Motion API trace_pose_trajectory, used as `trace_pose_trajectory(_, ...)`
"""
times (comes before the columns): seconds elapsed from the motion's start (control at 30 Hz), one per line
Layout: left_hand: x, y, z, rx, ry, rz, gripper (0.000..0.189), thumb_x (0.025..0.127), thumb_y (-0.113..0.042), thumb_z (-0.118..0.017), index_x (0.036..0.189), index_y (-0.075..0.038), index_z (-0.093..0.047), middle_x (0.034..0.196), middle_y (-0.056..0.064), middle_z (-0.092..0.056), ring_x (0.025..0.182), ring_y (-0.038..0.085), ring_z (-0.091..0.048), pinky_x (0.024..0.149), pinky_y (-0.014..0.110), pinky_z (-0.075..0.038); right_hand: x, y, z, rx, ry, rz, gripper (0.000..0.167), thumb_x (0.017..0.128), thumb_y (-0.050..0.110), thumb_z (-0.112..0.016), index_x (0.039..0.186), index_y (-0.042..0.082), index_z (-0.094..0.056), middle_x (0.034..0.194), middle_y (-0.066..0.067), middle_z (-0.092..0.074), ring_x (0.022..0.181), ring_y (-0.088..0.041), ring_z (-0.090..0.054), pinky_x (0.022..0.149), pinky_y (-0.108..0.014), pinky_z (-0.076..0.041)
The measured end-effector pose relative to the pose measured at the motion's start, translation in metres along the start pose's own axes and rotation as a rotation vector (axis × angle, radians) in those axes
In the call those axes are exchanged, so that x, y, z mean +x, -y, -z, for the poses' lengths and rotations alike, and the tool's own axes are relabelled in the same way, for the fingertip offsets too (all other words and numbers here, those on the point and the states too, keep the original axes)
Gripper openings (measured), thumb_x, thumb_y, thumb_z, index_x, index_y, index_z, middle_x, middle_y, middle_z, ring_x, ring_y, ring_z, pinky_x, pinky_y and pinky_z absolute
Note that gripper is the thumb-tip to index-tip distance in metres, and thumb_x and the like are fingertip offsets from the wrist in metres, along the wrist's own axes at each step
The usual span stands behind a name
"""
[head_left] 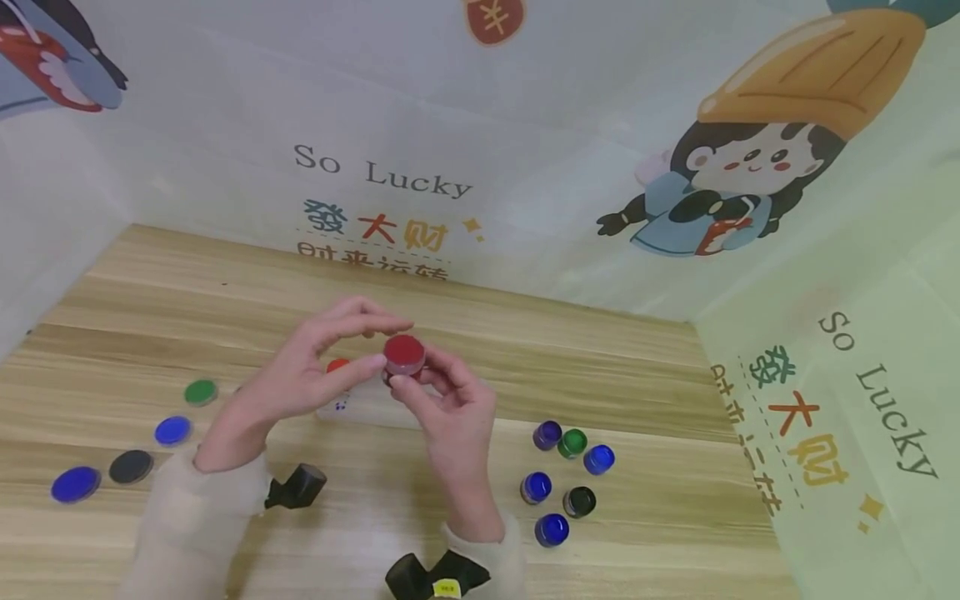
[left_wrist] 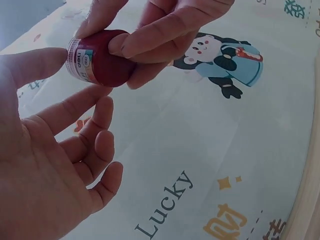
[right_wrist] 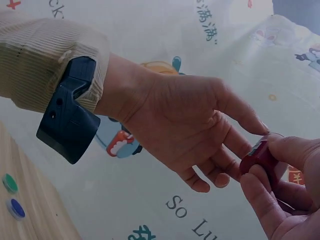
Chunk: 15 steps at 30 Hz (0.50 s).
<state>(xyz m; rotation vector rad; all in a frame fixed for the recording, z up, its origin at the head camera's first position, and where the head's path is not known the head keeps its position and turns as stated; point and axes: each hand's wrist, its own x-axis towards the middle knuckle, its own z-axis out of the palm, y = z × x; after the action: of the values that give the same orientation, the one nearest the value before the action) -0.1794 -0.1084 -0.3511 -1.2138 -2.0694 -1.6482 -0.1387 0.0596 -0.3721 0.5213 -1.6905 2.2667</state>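
A small red paint jar [head_left: 405,357] is held up over the table, its clear ridged lid still on and showing red on top. My right hand [head_left: 455,408] grips the jar's body between thumb and fingers. In the left wrist view the jar [left_wrist: 112,62] shows a printed label near the lid. My left hand [head_left: 303,367] is beside the lid, with the thumb tip at its edge and the index fingertip close to the far side. Its other fingers are loosely bent, as the left hand [right_wrist: 175,117] in the right wrist view also shows.
Several uncapped paint jars [head_left: 552,530] in blue, purple, green and black stand on the right of the wooden table [head_left: 660,375]. On the left lie loose lids, among them a green lid [head_left: 200,392] and a black lid [head_left: 131,467]. A printed white cloth [head_left: 540,200] surrounds the table.
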Motion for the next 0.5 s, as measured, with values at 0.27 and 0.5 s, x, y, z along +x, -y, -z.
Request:
trace_pose_trajectory(0.27,0.0017,-0.0061,-0.0005,-0.086,0.066,-0.046,0.031,0.091,-0.009,-0.059,0.122,-0.007,-0.061,0.115,0.008,-0.055,0.105,0.020,-0.049,0.087,0.033,-0.040,-0.0022,0.0090,0.0011,-0.005,0.076,0.011,0.054,0.080,0.022,-0.076,0.108,-0.019,-0.056,0.096,-0.036,-0.056,0.077,-0.009,-0.059,0.068,-0.021,-0.052)
trace_pose_trajectory(0.5,0.0021,-0.0103,-0.0013,-0.133,0.011,0.001,0.023,0.082,-0.003,-0.069,0.105,-0.004,-0.064,0.105,0.006,-0.057,0.103,0.019,-0.048,0.092,0.035,-0.034,-0.0031,0.0097,0.0004,-0.002,0.088,0.023,0.057,0.080,0.025,-0.075,0.108,-0.021,-0.055,0.098,-0.040,-0.055,0.078,-0.008,-0.059,0.069,-0.021,-0.052)
